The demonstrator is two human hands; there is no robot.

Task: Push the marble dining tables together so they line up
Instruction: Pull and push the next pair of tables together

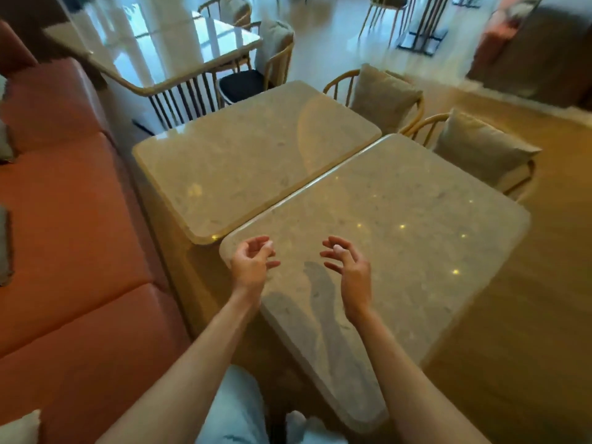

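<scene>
Two beige marble dining tables stand side by side with their long edges touching. The near table lies under my hands; the far table sits beyond it to the left. The near table's corner juts out past the far table's corner toward the bench. My left hand hovers over the near table's left corner, fingers loosely curled, holding nothing. Further right above the same tabletop floats my right hand, fingers loosely bent, gripping nothing. Both hands cast shadows on the marble.
An orange bench seat runs along the left. Two wooden chairs with beige cushions stand at the tables' far side. Another glossy table with chairs stands behind. Wooden floor lies on the right.
</scene>
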